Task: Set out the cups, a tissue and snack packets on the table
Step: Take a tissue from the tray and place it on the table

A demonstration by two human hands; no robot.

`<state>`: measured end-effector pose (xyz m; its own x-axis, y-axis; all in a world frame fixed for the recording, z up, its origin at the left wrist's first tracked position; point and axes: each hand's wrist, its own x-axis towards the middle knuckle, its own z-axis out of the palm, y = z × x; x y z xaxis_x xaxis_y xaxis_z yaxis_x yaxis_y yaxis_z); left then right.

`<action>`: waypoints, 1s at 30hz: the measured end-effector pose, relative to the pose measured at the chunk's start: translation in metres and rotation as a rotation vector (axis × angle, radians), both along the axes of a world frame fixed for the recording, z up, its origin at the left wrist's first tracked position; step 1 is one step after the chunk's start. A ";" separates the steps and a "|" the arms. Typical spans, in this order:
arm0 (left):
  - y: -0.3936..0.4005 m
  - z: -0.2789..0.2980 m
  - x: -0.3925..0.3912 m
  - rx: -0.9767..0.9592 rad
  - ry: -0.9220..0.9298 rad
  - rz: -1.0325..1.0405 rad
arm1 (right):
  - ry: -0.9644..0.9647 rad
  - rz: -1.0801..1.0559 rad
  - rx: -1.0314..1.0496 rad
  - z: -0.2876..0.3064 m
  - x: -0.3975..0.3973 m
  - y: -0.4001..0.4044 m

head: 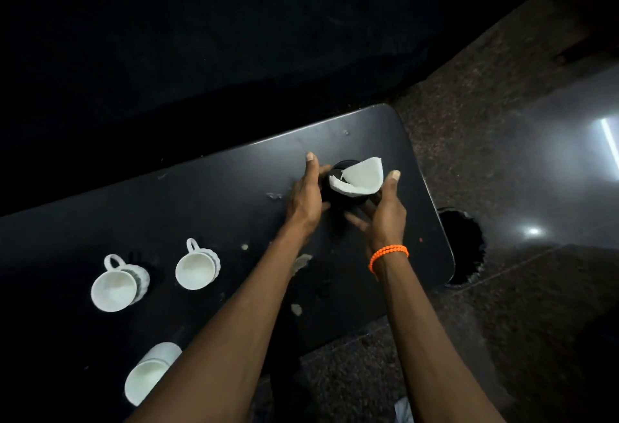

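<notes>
A dark round holder (338,171) stands near the right end of the black table (201,195), with a white tissue (358,180) curled in its top. My left hand (306,195) presses against the holder's left side. My right hand (385,208), an orange bead bracelet at the wrist, cups its right side and base. Three white cups are on the left part of the table: one with a handle (115,287), a second with a handle (197,268), and a third (150,374) at the near edge, partly behind my left forearm. No snack packets are in view.
Small pale scraps (301,262) lie scattered on the tabletop near my arms. Speckled stone floor (502,154) lies to the right of the table, with a dark round shape (464,245) just past the table's right edge. Beyond the far edge everything is dark.
</notes>
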<state>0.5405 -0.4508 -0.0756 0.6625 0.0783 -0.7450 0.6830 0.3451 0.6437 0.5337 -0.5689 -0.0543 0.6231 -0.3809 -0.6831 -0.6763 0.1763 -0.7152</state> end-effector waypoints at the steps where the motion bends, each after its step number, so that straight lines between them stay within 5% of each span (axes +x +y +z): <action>1: 0.000 0.001 -0.004 -0.012 0.001 0.011 | -0.015 -0.021 0.009 0.000 -0.003 0.001; 30: 0.068 0.003 -0.194 0.060 0.000 0.211 | 0.045 0.031 0.027 -0.006 -0.166 0.075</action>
